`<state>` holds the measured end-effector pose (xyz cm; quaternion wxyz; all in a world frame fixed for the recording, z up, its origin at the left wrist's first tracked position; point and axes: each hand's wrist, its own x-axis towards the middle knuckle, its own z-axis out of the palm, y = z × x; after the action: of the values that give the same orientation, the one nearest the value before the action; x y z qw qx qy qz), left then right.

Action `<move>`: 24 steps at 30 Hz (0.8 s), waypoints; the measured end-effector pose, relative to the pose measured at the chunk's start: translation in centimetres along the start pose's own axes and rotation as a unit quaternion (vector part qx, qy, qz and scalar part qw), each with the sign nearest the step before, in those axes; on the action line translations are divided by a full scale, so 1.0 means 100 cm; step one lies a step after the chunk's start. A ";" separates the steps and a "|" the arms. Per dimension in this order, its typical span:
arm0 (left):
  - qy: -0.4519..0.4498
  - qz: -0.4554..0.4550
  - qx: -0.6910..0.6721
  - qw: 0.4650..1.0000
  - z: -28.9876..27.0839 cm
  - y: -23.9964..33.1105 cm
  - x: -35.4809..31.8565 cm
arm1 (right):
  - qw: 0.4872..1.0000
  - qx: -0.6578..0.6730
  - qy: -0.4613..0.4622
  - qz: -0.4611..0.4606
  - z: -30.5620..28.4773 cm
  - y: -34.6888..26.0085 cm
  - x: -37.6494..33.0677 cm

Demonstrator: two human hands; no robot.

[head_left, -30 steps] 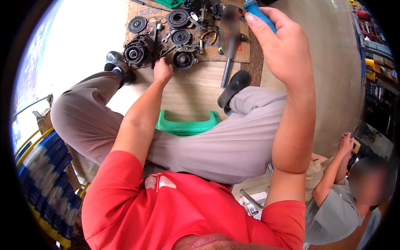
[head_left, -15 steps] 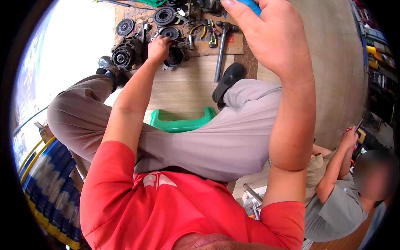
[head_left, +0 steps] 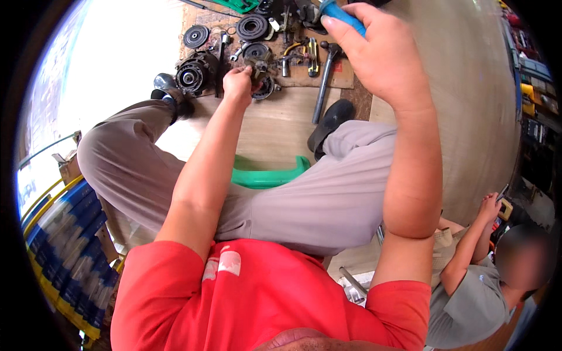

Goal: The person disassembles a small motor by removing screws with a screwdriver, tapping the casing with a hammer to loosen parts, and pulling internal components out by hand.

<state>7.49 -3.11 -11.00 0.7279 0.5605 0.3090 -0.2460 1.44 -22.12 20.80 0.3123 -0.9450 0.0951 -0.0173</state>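
Observation:
My left hand (head_left: 239, 86) pinches a small grimy metal part (head_left: 257, 71) above the cardboard. Just past it lies a dark round disc (head_left: 256, 51), and a ring-shaped black part (head_left: 266, 88) is partly hidden beside the fingers. My right hand (head_left: 386, 58) is raised closer to the camera, closed around a blue cylindrical thing (head_left: 345, 17) cut off by the top edge; its kind cannot be made out. A dark motor-like unit (head_left: 196, 73) with a ringed face sits left of my left hand.
Greasy cardboard (head_left: 336, 76) carries black pulleys (head_left: 252, 27), a wrench (head_left: 237, 52), a yellow-black utility knife (head_left: 313, 57) and a long-handled dark tool (head_left: 325, 85). A green plastic stool (head_left: 269, 177) stands between my legs. Another person (head_left: 474, 298) is at the lower right.
The view has shifted, so the floor items appear farther right. My left hand has drawn back slightly toward me, with a grimy part now showing at its fingertips. My right hand still holds the blue thing.

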 end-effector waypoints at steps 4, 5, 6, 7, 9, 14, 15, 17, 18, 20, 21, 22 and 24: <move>-0.019 -0.017 -0.081 0.996 0.000 0.009 -0.047 | 0.999 -0.034 -0.005 -0.038 0.016 0.020 0.013; -0.026 -0.026 -0.094 0.995 0.003 0.012 -0.055 | 0.997 -0.050 -0.003 -0.053 0.016 0.021 0.015; -0.034 -0.036 -0.107 0.993 0.008 0.016 -0.062 | 0.999 -0.037 -0.011 -0.038 0.015 0.019 0.016; -0.048 -0.037 -0.130 0.990 0.010 0.019 -0.069 | 0.998 -0.036 -0.010 -0.040 0.016 0.019 0.017; -0.079 -0.040 -0.175 0.981 0.017 0.025 -0.076 | 0.998 -0.038 -0.007 -0.043 0.018 0.024 0.018; -0.183 -0.032 -0.225 0.956 0.031 0.023 -0.072 | 1.000 -0.020 -0.011 -0.017 0.014 0.021 0.016; -0.196 -0.030 -0.226 0.954 0.033 0.023 -0.067 | 0.999 -0.025 -0.010 -0.019 0.013 0.021 0.017; -0.215 -0.038 -0.235 0.947 0.036 0.018 -0.059 | 1.000 -0.026 0.000 -0.012 0.014 0.022 0.016; -0.234 -0.035 -0.230 0.944 0.037 0.015 -0.056 | 1.000 -0.026 0.004 -0.009 0.013 0.022 0.015; -0.231 -0.032 -0.232 0.944 0.040 0.012 -0.056 | 1.000 -0.002 -0.009 0.026 0.009 0.015 0.011; -0.229 -0.030 -0.233 0.945 0.041 0.011 -0.057 | 0.999 0.012 -0.016 0.043 0.008 0.012 0.009; -0.216 -0.029 -0.235 0.947 0.045 0.014 -0.064 | 0.999 -0.004 -0.005 0.034 0.006 0.014 0.010; -0.224 -0.032 -0.240 0.944 0.046 0.012 -0.059 | 0.999 -0.033 0.017 0.016 0.005 0.022 0.010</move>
<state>5.08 -7.20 -5.02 0.8832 0.2894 0.2059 -0.3064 2.10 -23.76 19.07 0.2795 -0.9528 0.1160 -0.0256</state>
